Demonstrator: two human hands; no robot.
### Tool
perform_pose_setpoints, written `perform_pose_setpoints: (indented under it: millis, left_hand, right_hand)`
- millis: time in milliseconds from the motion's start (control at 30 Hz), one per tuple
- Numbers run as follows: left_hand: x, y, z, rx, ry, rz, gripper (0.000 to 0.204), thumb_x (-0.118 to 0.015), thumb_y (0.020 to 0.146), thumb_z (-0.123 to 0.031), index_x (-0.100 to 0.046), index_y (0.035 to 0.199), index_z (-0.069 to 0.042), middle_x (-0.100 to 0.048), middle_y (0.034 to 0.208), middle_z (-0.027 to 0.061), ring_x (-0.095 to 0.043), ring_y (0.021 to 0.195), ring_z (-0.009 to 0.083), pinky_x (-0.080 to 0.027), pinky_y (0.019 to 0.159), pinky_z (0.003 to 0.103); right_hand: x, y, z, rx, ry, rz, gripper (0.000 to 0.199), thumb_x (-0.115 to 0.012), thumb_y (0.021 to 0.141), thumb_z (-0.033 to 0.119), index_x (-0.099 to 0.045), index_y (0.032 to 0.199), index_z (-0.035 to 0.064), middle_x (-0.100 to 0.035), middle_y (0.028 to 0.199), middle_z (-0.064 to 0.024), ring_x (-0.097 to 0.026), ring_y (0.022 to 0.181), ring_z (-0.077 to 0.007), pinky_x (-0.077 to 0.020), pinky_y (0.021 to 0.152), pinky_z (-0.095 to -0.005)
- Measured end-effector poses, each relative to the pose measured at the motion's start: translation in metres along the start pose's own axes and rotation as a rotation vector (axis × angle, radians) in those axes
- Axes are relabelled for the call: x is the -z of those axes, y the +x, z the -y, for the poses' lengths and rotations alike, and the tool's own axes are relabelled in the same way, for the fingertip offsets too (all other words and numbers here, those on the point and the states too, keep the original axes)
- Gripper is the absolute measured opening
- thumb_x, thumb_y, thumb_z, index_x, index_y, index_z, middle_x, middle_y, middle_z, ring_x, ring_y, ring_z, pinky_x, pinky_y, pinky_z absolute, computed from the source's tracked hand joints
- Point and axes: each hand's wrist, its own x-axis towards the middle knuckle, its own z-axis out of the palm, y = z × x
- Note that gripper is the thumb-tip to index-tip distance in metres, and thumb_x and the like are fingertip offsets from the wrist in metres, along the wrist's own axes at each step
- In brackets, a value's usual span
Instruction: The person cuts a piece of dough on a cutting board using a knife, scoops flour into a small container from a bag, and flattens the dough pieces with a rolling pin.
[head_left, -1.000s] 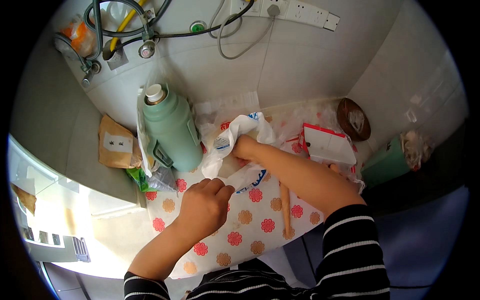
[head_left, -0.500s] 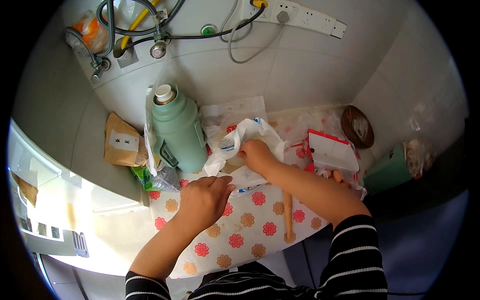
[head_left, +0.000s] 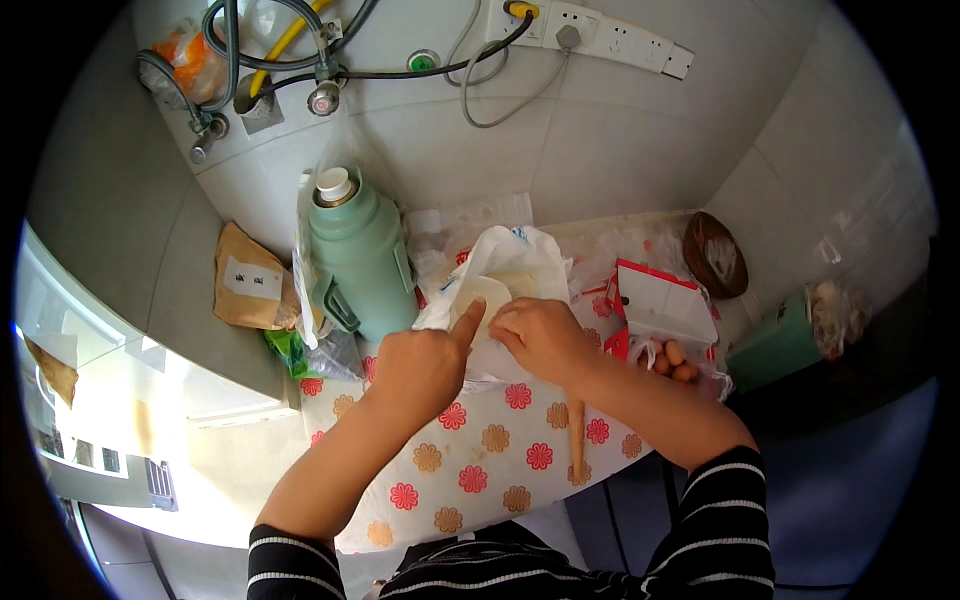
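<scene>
A white plastic bag (head_left: 520, 255) lies open on the flowered tablecloth (head_left: 480, 450), with a pale lump of dough (head_left: 485, 292) inside it. My left hand (head_left: 425, 365) is mostly closed, its index finger stretched out and touching the dough. My right hand (head_left: 540, 335) rests on the bag's near edge beside the dough, fingers curled over it. A wooden rolling pin (head_left: 577, 450) lies on the cloth under my right forearm.
A green thermos flask (head_left: 355, 255) stands left of the bag. A brown paper packet (head_left: 250, 290) lies further left. A red and white carton (head_left: 660, 305) and eggs (head_left: 675, 360) sit to the right, a dark round dish (head_left: 715, 255) beyond. Pipes and a power strip (head_left: 610, 35) run along the wall.
Both hands have come together at the bag. My left hand moved up from the cloth and now points a finger onto the dough; my right hand drew back from inside the bag.
</scene>
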Motion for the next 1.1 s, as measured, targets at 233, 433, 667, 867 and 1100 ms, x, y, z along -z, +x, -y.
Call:
perform_pose_setpoints:
  millis: [233,433,667,867,1100]
  left_hand:
    - [-0.012,0.011,0.018,-0.013,0.034,-0.017,0.009,-0.059,0.074,-0.007,-0.064,0.082,-0.009,-0.063,0.063,0.013,-0.065,0.058,0.032,-0.05,0.052,0.041]
    - [-0.003,0.003,0.018,0.018,0.096,0.001,0.007,-0.059,0.072,-0.006,-0.062,0.078,-0.007,-0.064,0.064,0.014,-0.065,0.057,0.0317,-0.051,0.052,0.04]
    - [0.002,-0.013,0.012,0.029,0.108,0.03,0.003,-0.06,0.071,-0.004,-0.06,0.075,-0.005,-0.065,0.065,0.0139,-0.067,0.057,0.029,-0.052,0.05,0.038]
    - [0.003,-0.018,0.017,0.037,0.101,0.02,0.006,-0.059,0.07,-0.003,-0.061,0.076,-0.006,-0.064,0.065,0.0134,-0.065,0.056,0.0295,-0.051,0.049,0.039]
    - [0.006,-0.012,0.019,-0.005,0.081,0.013,0.011,-0.058,0.073,-0.005,-0.066,0.082,-0.007,-0.065,0.067,0.014,-0.066,0.059,0.0305,-0.051,0.051,0.04]
  right_hand:
    - [0.017,0.068,-0.025,-0.279,0.145,0.464,0.01,-0.062,0.08,0.008,-0.069,0.084,0.0013,-0.069,0.079,-0.0124,-0.066,0.073,-0.0211,-0.0503,0.067,-0.0327]
    - [-0.014,0.096,-0.056,-0.363,-0.309,0.386,0.016,-0.059,0.081,0.009,-0.071,0.088,0.0025,-0.07,0.087,-0.0159,-0.067,0.08,-0.0316,-0.0526,0.072,-0.0396]
    - [-0.068,0.071,-0.077,-0.395,-0.55,0.839,0.031,-0.061,0.08,0.006,-0.069,0.11,0.0036,-0.062,0.121,-0.0185,-0.059,0.114,-0.0331,-0.0491,0.093,-0.0407]
    - [-0.051,0.078,-0.043,-0.419,-0.591,0.792,0.036,-0.061,0.08,0.008,-0.065,0.115,0.0037,-0.062,0.122,-0.0185,-0.061,0.111,-0.0299,-0.0499,0.091,-0.0413]
    - [-0.051,0.065,-0.055,-0.425,-0.574,0.63,0.032,-0.059,0.084,0.01,-0.061,0.114,0.0006,-0.066,0.111,-0.0197,-0.067,0.098,-0.031,-0.0533,0.081,-0.0408]
